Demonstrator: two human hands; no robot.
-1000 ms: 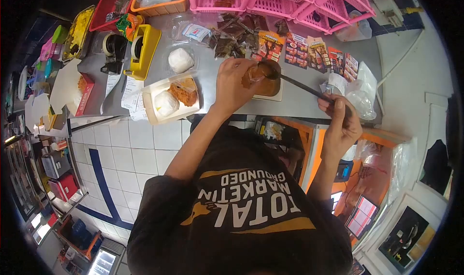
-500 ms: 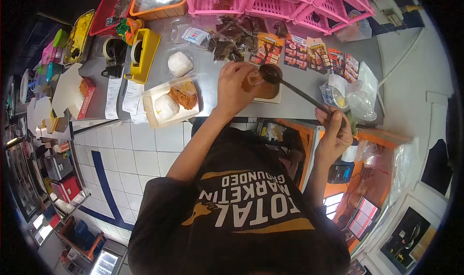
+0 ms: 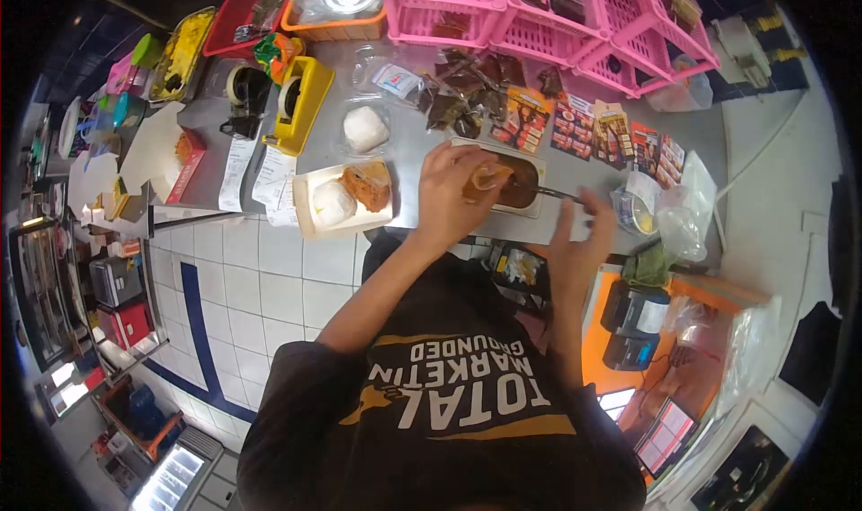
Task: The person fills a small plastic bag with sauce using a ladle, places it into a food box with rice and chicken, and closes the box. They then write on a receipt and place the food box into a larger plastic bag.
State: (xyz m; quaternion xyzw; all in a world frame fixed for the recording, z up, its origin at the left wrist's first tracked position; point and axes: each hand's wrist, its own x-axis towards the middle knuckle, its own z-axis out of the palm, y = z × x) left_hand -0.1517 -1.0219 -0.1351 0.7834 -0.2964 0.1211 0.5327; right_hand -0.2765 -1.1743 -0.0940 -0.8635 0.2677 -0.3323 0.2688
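My left hand (image 3: pixel 452 192) is closed around a small clear plastic cup (image 3: pixel 489 177) with brownish-orange sauce in it. The cup is held over the left part of a rectangular container (image 3: pixel 523 207) of brown sauce. A dark ladle (image 3: pixel 552 192) leans in that container, its bowl down in the sauce and its handle pointing right. By the handle's end is my right hand (image 3: pixel 582 233), thumb and fingers apart. To the left, a paper food box (image 3: pixel 310 227) holds rice and a fried piece (image 3: pixel 365 186). Behind it, a wrapped rice ball (image 3: pixel 365 129) sits in a clear container.
Pink baskets (image 3: pixel 548 44) line the back. Sauce packets (image 3: pixel 462 84) and printed cards (image 3: pixel 521 120) lie in front of them. A yellow tape dispenser (image 3: pixel 303 107) and receipts (image 3: pixel 274 183) are on the left. Plastic bags and a cup (image 3: pixel 639 210) stand at the right edge.
The ladle went from over the cup down into the sauce container. My right hand moved left and its fingers loosened from the handle. My left hand still holds the cup; the view shifted.
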